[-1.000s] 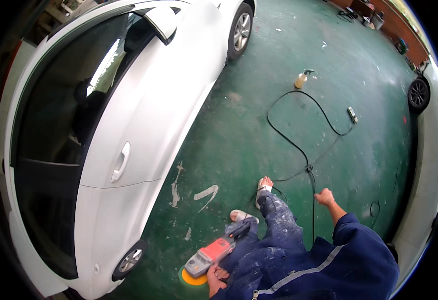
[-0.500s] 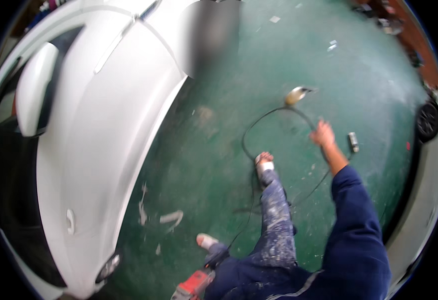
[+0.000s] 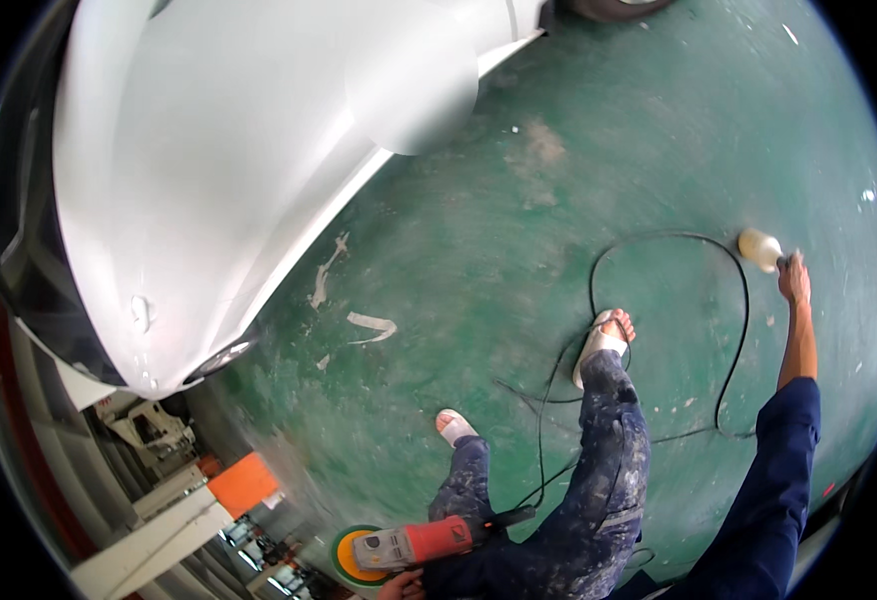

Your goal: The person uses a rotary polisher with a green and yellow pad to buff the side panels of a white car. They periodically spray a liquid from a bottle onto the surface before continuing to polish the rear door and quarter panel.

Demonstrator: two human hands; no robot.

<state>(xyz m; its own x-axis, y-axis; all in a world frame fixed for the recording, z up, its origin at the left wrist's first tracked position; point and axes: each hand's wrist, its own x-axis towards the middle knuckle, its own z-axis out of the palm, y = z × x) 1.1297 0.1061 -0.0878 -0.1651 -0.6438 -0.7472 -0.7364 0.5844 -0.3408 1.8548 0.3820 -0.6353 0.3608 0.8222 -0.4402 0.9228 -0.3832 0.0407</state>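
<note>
At the lower edge my left hand (image 3: 404, 586) is closed on a red and grey polisher (image 3: 439, 540), only partly in view. The polisher has a round yellow and green pad (image 3: 349, 562) and lies across my lap. On the right, my right arm reaches out over the floor. My right hand (image 3: 795, 280) is closed around the dark head of a pale yellowish spray bottle (image 3: 757, 248). A black power cord (image 3: 747, 310) runs from the polisher and loops over the green floor, passing by my right foot.
A white car (image 3: 229, 150) fills the upper left, its side edge running diagonally. Strips of whitish residue (image 3: 371, 325) mark the green floor (image 3: 479, 270). At the lower left stand an orange and white piece of equipment (image 3: 244, 485) and shelves with small items.
My right hand has reached the spray bottle and closed on its head; before, it was apart from it. The view has turned, and more of the polisher shows.
</note>
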